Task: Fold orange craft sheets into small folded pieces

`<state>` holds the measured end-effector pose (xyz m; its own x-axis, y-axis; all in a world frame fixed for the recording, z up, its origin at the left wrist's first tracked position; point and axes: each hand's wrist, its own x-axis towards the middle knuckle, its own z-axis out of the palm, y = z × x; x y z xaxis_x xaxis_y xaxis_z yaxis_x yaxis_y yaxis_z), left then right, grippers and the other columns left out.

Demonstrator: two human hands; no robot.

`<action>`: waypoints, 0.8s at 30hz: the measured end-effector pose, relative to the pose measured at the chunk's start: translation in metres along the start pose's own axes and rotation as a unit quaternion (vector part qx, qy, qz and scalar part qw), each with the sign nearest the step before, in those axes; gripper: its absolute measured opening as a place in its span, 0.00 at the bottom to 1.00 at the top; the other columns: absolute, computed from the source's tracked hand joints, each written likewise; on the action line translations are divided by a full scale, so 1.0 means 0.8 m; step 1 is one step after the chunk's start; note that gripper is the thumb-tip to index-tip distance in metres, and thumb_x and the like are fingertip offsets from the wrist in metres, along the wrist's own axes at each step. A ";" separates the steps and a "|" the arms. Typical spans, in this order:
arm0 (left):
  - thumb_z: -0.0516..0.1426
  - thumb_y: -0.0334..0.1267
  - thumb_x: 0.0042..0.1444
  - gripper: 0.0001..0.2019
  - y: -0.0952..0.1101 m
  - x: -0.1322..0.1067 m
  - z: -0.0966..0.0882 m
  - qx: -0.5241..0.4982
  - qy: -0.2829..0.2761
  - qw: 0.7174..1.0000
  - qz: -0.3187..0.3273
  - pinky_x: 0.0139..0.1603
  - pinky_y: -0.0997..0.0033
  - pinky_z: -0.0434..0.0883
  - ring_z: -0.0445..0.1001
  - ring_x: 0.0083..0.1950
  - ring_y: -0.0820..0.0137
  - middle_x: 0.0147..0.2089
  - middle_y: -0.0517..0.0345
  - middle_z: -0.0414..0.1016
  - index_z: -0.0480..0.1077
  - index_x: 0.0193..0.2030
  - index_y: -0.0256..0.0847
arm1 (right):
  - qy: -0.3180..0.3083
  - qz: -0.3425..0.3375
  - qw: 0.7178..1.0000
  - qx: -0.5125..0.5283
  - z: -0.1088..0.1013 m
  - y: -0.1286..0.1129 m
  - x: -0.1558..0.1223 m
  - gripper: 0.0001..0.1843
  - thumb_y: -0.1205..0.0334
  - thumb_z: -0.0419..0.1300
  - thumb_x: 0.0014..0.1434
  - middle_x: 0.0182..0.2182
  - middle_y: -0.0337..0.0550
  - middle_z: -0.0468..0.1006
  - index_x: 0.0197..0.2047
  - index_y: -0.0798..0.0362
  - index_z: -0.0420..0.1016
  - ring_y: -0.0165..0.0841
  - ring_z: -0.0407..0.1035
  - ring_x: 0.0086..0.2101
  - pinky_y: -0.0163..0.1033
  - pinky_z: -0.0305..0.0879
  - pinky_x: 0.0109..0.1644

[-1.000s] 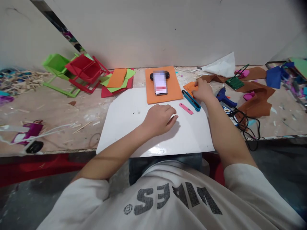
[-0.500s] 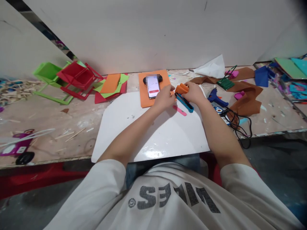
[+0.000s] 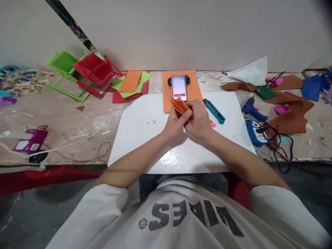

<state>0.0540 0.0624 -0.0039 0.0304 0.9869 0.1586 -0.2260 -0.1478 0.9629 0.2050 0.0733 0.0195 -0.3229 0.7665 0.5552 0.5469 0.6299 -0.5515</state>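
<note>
Over the white board (image 3: 145,138), my left hand (image 3: 175,122) and my right hand (image 3: 198,119) come together around a folded piece of orange paper (image 3: 179,105). Several layered folds show at its upper left end; the rest is partly hidden by my fingers. Both hands are closed on it. A blue box cutter (image 3: 214,111) lies just right of my right hand. Partly covered by that hand is a pink strip (image 3: 212,123). Beyond my hands a phone (image 3: 179,88) leans on a dark stand upon an orange sheet (image 3: 167,97).
Green (image 3: 63,65) and red miniature chairs (image 3: 94,71) stand at the back left, beside stacked coloured sheets (image 3: 131,83). A purple device with a white cord (image 3: 32,140) lies front left. To the right are a blue glue gun (image 3: 252,109), black cable (image 3: 278,138) and brown scraps (image 3: 293,114).
Both hands have moved left and nearer to me with the orange paper, away from the box cutter, and closed together around it. The camera view has shifted somewhat.
</note>
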 end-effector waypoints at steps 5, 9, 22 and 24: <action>0.78 0.76 0.57 0.39 0.015 -0.003 -0.007 -0.034 -0.026 0.999 -0.019 0.59 0.54 0.89 0.88 0.59 0.57 0.58 0.50 0.85 0.76 0.59 0.50 | -0.044 -0.016 0.999 0.023 -0.014 0.018 -0.001 0.29 0.50 0.69 0.70 0.59 0.55 0.83 0.71 0.38 0.71 0.59 0.78 0.57 0.72 0.81 0.61; 0.79 0.76 0.55 0.40 0.027 -0.001 -0.006 -0.058 -0.040 0.997 -0.031 0.56 0.53 0.88 0.88 0.57 0.56 0.57 0.49 0.85 0.77 0.59 0.50 | -0.069 -0.038 0.995 0.058 -0.027 0.028 0.003 0.39 0.27 0.67 0.73 0.62 0.59 0.81 0.76 0.39 0.69 0.62 0.77 0.60 0.76 0.80 0.65; 0.75 0.58 0.65 0.22 0.028 -0.010 -0.007 -0.119 -0.053 0.988 -0.081 0.44 0.60 0.81 0.82 0.43 0.62 0.42 0.57 0.79 0.76 0.51 0.47 | -0.030 0.014 0.998 0.044 -0.017 0.020 -0.005 0.22 0.42 0.57 0.83 0.58 0.56 0.83 0.69 0.43 0.72 0.54 0.81 0.54 0.66 0.83 0.60; 0.78 0.65 0.63 0.29 0.028 -0.013 -0.002 -0.118 -0.053 0.989 -0.071 0.45 0.60 0.82 0.83 0.44 0.63 0.43 0.57 0.80 0.76 0.53 0.47 | -0.025 -0.001 0.999 0.023 -0.011 0.021 -0.012 0.21 0.49 0.59 0.80 0.57 0.55 0.83 0.70 0.45 0.70 0.54 0.81 0.51 0.62 0.83 0.53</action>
<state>0.0467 0.0492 0.0153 0.1783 0.9822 0.0591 -0.4323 0.0242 0.9014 0.2239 0.0753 0.0103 -0.3623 0.7697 0.5256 0.5098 0.6358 -0.5796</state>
